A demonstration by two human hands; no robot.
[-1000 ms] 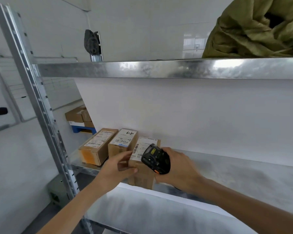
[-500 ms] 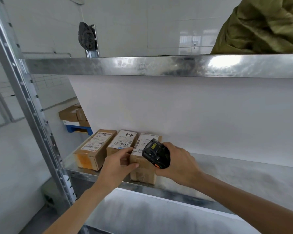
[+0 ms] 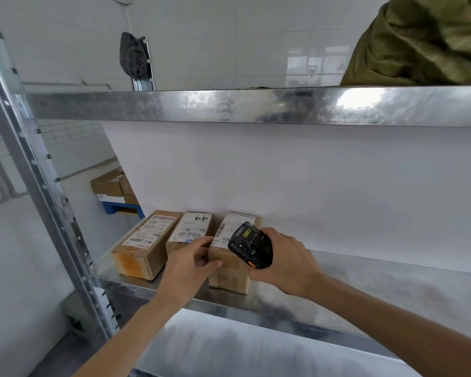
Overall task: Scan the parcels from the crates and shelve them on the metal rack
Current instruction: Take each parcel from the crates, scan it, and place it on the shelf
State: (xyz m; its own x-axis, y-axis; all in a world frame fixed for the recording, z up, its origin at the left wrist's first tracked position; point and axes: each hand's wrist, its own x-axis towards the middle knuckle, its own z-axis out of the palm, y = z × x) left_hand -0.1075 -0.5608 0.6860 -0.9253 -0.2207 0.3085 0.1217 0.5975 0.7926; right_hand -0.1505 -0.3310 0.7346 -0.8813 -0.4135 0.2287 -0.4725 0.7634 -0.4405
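I have the third parcel (image 3: 230, 257) standing on the middle shelf (image 3: 365, 284) of the metal rack (image 3: 41, 186), at the right end of a short row. My left hand (image 3: 186, 270) holds its near left corner, thumb across the front face and fingers curled over the top edge, which I judge is there to nudge the box square and close against its neighbour. My right hand (image 3: 286, 261) is wrapped around the black handheld scanner (image 3: 250, 245), held just above the parcel's label with its back against the box's right side; keeping the scanner in that hand leaves the other free to steer.

The middle parcel (image 3: 188, 232) and the leftmost parcel (image 3: 147, 243) lie label-up, ends toward me, so the barcodes read from the aisle. The new one sits label-up too, touching or nearly touching the middle box; I cannot tell which.

An olive sack (image 3: 419, 42) rests on the shelf above. More cartons (image 3: 112, 183) sit on a blue pallet (image 3: 120, 209) beyond the rack.
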